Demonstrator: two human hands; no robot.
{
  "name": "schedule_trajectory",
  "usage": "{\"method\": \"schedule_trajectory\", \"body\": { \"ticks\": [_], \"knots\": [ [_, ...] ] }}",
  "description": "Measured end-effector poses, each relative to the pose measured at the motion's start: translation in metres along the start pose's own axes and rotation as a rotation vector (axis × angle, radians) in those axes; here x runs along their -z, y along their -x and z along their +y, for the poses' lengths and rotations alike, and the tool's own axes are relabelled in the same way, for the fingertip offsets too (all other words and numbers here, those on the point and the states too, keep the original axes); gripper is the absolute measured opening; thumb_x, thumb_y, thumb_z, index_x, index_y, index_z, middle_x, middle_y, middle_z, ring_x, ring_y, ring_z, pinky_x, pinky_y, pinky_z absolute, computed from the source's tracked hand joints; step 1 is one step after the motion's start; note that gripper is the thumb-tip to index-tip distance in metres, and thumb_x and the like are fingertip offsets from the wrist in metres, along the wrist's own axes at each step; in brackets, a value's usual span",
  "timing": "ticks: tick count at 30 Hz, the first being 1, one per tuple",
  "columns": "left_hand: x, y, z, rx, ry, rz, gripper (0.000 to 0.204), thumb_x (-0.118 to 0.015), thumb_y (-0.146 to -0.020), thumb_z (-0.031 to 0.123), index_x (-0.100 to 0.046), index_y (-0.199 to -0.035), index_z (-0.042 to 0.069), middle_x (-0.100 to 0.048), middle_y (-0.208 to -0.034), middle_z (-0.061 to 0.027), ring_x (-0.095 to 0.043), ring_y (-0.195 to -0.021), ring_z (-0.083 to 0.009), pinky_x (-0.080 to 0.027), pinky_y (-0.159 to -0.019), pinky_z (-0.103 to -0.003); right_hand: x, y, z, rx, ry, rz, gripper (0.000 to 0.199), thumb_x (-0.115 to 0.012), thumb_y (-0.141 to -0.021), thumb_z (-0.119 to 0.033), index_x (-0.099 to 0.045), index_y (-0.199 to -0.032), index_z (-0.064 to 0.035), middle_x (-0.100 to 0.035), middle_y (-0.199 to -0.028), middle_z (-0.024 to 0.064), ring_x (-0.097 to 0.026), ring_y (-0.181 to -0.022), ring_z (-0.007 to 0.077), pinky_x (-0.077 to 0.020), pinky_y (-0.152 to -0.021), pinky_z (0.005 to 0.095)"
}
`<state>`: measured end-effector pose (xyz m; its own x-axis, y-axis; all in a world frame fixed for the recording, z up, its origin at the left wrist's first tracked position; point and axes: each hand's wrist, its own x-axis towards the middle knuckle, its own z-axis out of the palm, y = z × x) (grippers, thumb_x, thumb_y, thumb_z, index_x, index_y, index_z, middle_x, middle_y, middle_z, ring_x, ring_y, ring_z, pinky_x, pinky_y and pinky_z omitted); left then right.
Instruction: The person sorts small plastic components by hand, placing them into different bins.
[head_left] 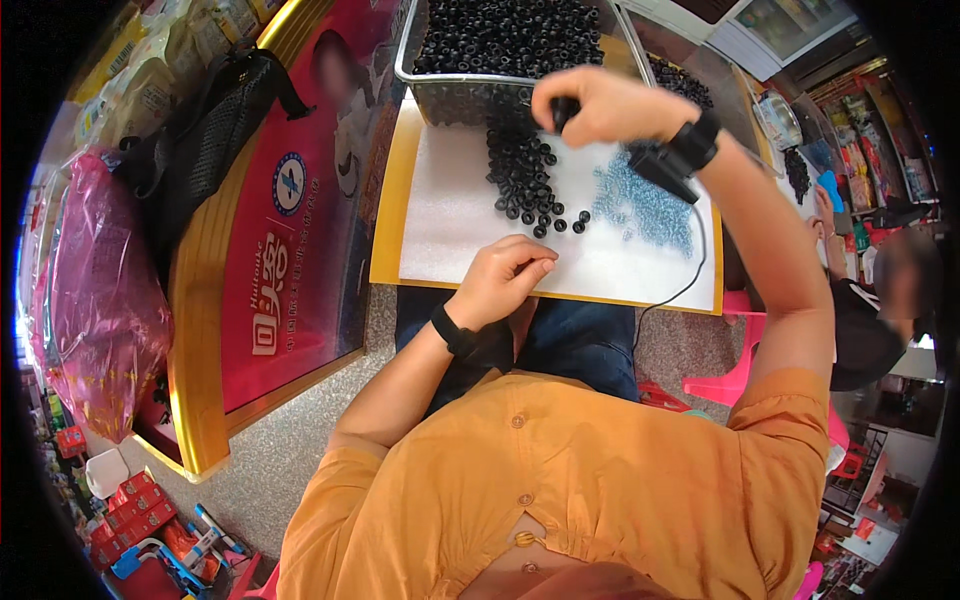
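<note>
My right hand [620,108] is raised over the far part of the white-topped table, next to the clear bin. Its fingers are curled around a small black piece [565,112], blurred by motion. My left hand [503,281] rests at the table's near edge, thumb and fingers pressed together; whatever may be between them is hidden. Just beyond it lies a spread-out pile of small black rings [520,180], with a few loose ones at its near end. Many more black rings fill the clear plastic bin [460,95]. To the right, a heap of small pale-blue clear pieces [645,205] covers part of the white sheet [440,220].
A black box-shaped device [662,172] with a thin cable [690,270] sits near my right wrist. At left stands a pink-panelled counter [290,300] with a black bag [200,140]. A pink stool [735,350] and another person [870,330] are at right.
</note>
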<state>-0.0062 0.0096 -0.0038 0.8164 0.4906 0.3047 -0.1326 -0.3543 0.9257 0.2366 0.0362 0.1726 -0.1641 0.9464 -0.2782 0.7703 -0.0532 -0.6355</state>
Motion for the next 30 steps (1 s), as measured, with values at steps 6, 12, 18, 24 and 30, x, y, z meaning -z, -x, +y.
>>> {"method": "schedule_trajectory", "body": {
  "ticks": [6,12,18,24,30],
  "knots": [
    [0.000,0.000,0.001,0.015,-0.022,-0.006,0.013,-0.069,-0.093,0.011,-0.073,-0.101,0.002,-0.068,-0.086,-0.0081,-0.062,-0.075,-0.0174,-0.049,-0.067,-0.028,-0.075,-0.005,0.061,-0.022,0.265,0.010,0.020,-0.069,-0.071,-0.009,-0.066,-0.091,-0.0075,-0.066,-0.087,0.0138,-0.063,-0.087,0.0326,-0.0504,-0.077,0.0399],
    [-0.002,0.001,-0.002,0.005,-0.062,-0.005,0.013,-0.069,-0.093,0.011,-0.074,-0.101,0.002,-0.068,-0.086,-0.0080,-0.063,-0.076,-0.0174,-0.050,-0.068,-0.028,-0.081,-0.005,0.065,-0.156,0.286,0.131,0.032,-0.068,-0.076,-0.015,-0.068,-0.108,-0.0122,-0.063,-0.115,0.0191,-0.060,-0.111,0.0369,-0.0491,-0.095,0.0423],
    [-0.007,0.003,0.001,-0.049,-0.111,0.005,0.013,-0.070,-0.093,0.012,-0.074,-0.102,0.004,-0.068,-0.099,-0.0084,-0.063,-0.076,-0.0162,-0.050,-0.065,-0.026,-0.091,-0.001,0.066,-0.151,0.295,0.189,0.034,-0.071,-0.078,-0.015,-0.065,-0.111,-0.0087,-0.061,-0.110,0.0142,-0.058,-0.111,0.0332,-0.0473,-0.095,0.0396],
    [-0.008,0.003,0.000,-0.029,-0.149,-0.038,0.014,-0.070,-0.092,0.012,-0.073,-0.103,0.004,-0.067,-0.101,-0.0082,-0.064,-0.077,-0.0158,-0.051,-0.065,-0.025,-0.083,0.012,0.057,-0.190,0.159,0.153,0.039,-0.072,-0.081,-0.016,-0.067,-0.119,-0.0113,-0.065,-0.108,0.0156,-0.064,-0.090,0.0285,-0.0535,-0.080,0.0380],
    [-0.006,0.001,0.000,-0.044,-0.148,-0.038,0.013,-0.070,-0.092,0.012,-0.074,-0.102,0.003,-0.069,-0.099,-0.0087,-0.065,-0.081,-0.0179,-0.051,-0.070,-0.027,-0.075,0.042,0.054,-0.177,-0.007,0.262,0.035,-0.065,-0.091,-0.013,-0.067,-0.126,-0.0115,-0.070,-0.108,0.0104,-0.066,-0.071,0.0157,-0.0564,-0.069,0.0309]
  ]
}}
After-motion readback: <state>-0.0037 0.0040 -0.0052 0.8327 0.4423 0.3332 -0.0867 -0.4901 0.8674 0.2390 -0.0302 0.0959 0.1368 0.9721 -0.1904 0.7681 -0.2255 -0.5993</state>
